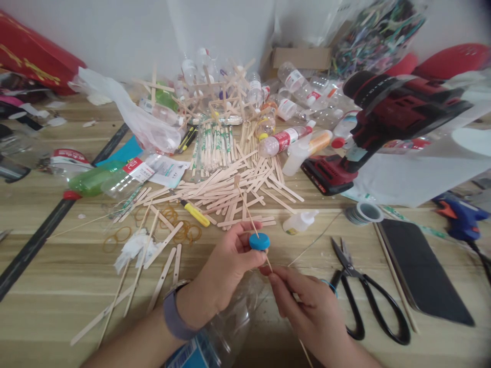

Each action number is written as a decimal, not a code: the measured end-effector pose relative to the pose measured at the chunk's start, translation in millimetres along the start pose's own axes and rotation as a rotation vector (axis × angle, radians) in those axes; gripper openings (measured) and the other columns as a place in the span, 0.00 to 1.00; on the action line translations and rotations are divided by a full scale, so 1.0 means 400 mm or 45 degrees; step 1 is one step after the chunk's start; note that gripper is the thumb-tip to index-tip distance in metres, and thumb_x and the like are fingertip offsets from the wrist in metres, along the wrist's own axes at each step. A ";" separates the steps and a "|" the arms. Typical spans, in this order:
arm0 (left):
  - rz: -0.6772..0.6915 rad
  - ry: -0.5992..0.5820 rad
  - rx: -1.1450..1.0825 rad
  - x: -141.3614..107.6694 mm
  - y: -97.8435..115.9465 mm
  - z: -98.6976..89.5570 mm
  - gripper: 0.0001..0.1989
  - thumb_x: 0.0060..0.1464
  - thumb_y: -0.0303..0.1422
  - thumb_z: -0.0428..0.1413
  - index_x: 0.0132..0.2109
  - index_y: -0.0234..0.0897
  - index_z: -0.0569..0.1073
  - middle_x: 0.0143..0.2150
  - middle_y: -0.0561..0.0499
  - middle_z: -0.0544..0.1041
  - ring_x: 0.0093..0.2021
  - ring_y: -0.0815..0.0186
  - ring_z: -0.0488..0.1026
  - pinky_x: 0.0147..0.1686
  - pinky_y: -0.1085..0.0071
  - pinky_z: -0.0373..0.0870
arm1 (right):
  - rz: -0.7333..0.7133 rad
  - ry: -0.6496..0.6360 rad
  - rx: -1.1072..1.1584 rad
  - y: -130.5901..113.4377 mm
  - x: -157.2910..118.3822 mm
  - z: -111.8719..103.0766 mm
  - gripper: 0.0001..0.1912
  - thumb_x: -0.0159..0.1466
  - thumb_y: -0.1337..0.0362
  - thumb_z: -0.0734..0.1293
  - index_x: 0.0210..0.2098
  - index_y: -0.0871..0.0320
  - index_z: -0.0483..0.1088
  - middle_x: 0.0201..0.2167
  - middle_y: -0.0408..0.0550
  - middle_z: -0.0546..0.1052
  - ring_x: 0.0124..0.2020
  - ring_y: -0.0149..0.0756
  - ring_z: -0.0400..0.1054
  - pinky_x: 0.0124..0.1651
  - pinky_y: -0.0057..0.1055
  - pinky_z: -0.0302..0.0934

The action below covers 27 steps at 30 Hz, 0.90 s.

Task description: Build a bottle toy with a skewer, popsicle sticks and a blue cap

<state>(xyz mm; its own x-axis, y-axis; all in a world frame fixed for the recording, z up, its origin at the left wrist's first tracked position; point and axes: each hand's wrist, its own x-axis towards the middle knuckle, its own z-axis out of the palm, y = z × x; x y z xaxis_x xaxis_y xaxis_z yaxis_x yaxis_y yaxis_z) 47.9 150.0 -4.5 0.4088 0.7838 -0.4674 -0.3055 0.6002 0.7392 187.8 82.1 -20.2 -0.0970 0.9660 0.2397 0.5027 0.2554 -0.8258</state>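
Note:
Between the thumb and fingers of my left hand (230, 260) is a blue bottle cap (260, 242). A thin wooden skewer (248, 210) passes through the cap, sticking out above it and running down to the right. Just below the cap, my right hand (307, 296) pinches the skewer, whose lower end reaches the bottom edge of the view. Under my hands lies a large clear plastic bottle (233, 319) with a blue label, partly hidden by my left forearm. Black-handled scissors (353, 276) lie open to the right of my right hand.
A pile of craft sticks (230, 189) spreads ahead, with plastic bottles (291, 97) behind. A red cordless drill (368, 128) stands at right, near a phone (422, 271) and a blue glue gun (460, 214). A yellow utility knife (195, 213) and a small glue bottle (300, 222) lie nearby.

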 end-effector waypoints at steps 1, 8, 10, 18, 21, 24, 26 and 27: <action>0.003 -0.002 -0.003 0.000 0.000 0.000 0.25 0.38 0.24 0.62 0.48 0.36 0.70 0.29 0.58 0.70 0.29 0.72 0.66 0.30 0.75 0.65 | 0.003 0.002 0.002 0.000 0.000 -0.001 0.13 0.68 0.68 0.58 0.31 0.58 0.72 0.13 0.33 0.64 0.12 0.24 0.61 0.17 0.20 0.53; 0.015 -0.005 0.036 0.003 -0.009 -0.007 0.25 0.39 0.24 0.62 0.48 0.37 0.70 0.30 0.58 0.71 0.29 0.73 0.66 0.31 0.75 0.66 | -0.001 -0.015 -0.005 0.003 -0.001 0.000 0.13 0.68 0.67 0.58 0.32 0.58 0.72 0.14 0.33 0.64 0.12 0.24 0.60 0.17 0.21 0.52; 0.009 -0.003 0.042 0.003 -0.009 -0.008 0.24 0.40 0.25 0.62 0.48 0.37 0.70 0.30 0.58 0.71 0.30 0.72 0.66 0.31 0.75 0.66 | -0.006 -0.010 -0.002 0.003 0.000 0.000 0.13 0.68 0.68 0.58 0.32 0.58 0.72 0.13 0.33 0.63 0.12 0.24 0.60 0.17 0.21 0.52; 0.008 -0.010 0.027 0.003 -0.005 -0.005 0.25 0.39 0.25 0.62 0.48 0.37 0.69 0.30 0.58 0.71 0.30 0.72 0.65 0.31 0.74 0.68 | 0.001 -0.020 0.006 0.003 -0.002 -0.001 0.13 0.68 0.67 0.58 0.33 0.58 0.72 0.13 0.33 0.63 0.12 0.24 0.61 0.17 0.20 0.53; 0.016 -0.015 0.032 0.004 -0.007 -0.006 0.25 0.39 0.25 0.62 0.48 0.37 0.69 0.30 0.59 0.71 0.29 0.72 0.65 0.30 0.74 0.66 | 0.010 -0.023 0.012 0.005 -0.003 0.000 0.13 0.68 0.67 0.58 0.31 0.57 0.71 0.13 0.33 0.63 0.12 0.24 0.60 0.17 0.20 0.52; 0.028 -0.012 0.051 0.003 -0.007 -0.006 0.24 0.40 0.24 0.62 0.48 0.36 0.70 0.30 0.58 0.71 0.30 0.73 0.65 0.32 0.74 0.66 | 0.015 -0.023 0.014 0.006 -0.003 -0.001 0.13 0.68 0.67 0.58 0.31 0.57 0.71 0.13 0.33 0.63 0.11 0.24 0.60 0.16 0.20 0.52; 0.023 -0.007 0.047 0.002 -0.006 -0.006 0.24 0.40 0.24 0.62 0.48 0.36 0.70 0.30 0.58 0.71 0.31 0.72 0.66 0.32 0.74 0.65 | 0.019 -0.026 0.008 0.006 -0.003 -0.001 0.13 0.69 0.67 0.58 0.32 0.57 0.72 0.13 0.33 0.64 0.12 0.24 0.61 0.17 0.20 0.53; 0.020 -0.005 0.045 0.001 -0.006 -0.006 0.24 0.40 0.24 0.62 0.48 0.36 0.70 0.30 0.58 0.71 0.31 0.72 0.66 0.32 0.74 0.66 | 0.020 -0.026 0.003 0.006 -0.002 -0.001 0.13 0.69 0.66 0.58 0.32 0.57 0.72 0.13 0.34 0.64 0.12 0.25 0.61 0.17 0.21 0.53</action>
<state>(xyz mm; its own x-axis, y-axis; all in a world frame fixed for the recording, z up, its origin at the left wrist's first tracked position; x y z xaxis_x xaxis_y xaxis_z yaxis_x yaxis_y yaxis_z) 46.9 149.3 -7.6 0.4073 0.7924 -0.4541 -0.2814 0.5819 0.7630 189.4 81.9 -22.1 -0.1065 0.9706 0.2159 0.5026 0.2399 -0.8305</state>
